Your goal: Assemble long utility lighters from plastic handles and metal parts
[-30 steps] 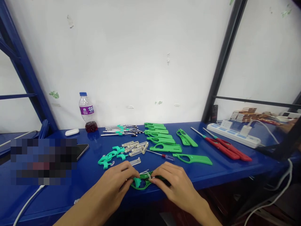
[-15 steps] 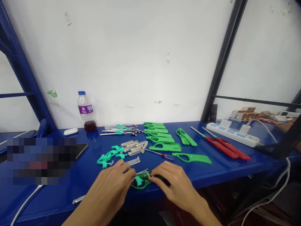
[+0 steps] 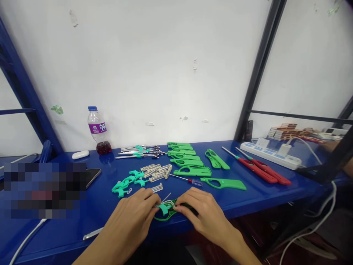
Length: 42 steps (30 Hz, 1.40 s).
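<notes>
Near the table's front edge, both hands work on a green lighter shell (image 3: 164,218), partly hidden under the fingers. My left hand (image 3: 137,210) is closed, its finger and thumb pinching a teal trigger (image 3: 164,209) above the shell. My right hand (image 3: 205,210) is closed around the shell's other end, thumb and fingertips meeting at a bent white wire (image 3: 170,201). Just behind the left hand lie loose teal triggers (image 3: 129,181) and a pile of clear fuel tanks (image 3: 157,172). A screwdriver (image 3: 193,181) lies behind the right hand.
Green shells (image 3: 183,159) lie in a row behind, beside metal lighter rods (image 3: 139,151). Two red lighters (image 3: 259,170) and a power strip (image 3: 271,156) are at right. A drink bottle (image 3: 98,130), white case (image 3: 80,154) and phone (image 3: 93,176) are at left.
The teal trigger between my left fingers has tilted and lifted slightly. A thin pale rod behind it shows more. The right hand keeps nearly the same grip; the camera view has shifted a little.
</notes>
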Available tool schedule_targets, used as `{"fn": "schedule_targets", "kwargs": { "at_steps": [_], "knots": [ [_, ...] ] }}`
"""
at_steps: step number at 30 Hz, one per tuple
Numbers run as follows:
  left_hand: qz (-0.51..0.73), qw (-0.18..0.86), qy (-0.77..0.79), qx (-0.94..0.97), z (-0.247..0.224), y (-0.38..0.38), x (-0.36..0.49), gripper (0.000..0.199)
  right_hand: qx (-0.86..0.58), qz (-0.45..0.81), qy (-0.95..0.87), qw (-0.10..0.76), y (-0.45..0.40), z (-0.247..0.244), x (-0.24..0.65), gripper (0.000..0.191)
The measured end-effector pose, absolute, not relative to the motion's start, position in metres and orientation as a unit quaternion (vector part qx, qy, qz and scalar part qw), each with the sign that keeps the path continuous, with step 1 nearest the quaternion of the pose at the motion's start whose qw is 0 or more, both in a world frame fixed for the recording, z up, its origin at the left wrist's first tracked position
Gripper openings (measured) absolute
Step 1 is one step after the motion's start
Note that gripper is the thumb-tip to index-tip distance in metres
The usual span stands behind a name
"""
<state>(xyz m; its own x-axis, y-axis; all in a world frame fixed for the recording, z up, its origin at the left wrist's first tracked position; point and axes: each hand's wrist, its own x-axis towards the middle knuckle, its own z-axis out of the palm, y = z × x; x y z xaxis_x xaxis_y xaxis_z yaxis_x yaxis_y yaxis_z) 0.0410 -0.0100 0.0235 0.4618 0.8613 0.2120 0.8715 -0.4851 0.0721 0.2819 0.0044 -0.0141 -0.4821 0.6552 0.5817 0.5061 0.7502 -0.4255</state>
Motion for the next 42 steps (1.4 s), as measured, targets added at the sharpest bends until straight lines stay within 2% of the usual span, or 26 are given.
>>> {"fn": "schedule_targets", "kwargs": {
  "at_steps": [9, 17, 42],
  "knots": [
    [-0.136, 0.004, -0.503, -0.854, 0.0183, -0.0087, 0.0419, 0.023, -0.320, 0.097, -0.860, 0.384, 0.0064, -0.0159, 0.2822, 0.016],
    [-0.106, -0.001, -0.513, -0.852, 0.0263, -0.0129, 0.0485, 0.023, -0.317, 0.092, -0.861, 0.387, 0.0080, -0.0184, 0.2815, 0.011],
    [-0.105, 0.060, -0.494, -0.861, 0.0221, -0.0090, 0.0472, 0.025, -0.317, 0.063, -0.858, 0.399, 0.0079, -0.0200, 0.2801, 0.022]
  ]
}}
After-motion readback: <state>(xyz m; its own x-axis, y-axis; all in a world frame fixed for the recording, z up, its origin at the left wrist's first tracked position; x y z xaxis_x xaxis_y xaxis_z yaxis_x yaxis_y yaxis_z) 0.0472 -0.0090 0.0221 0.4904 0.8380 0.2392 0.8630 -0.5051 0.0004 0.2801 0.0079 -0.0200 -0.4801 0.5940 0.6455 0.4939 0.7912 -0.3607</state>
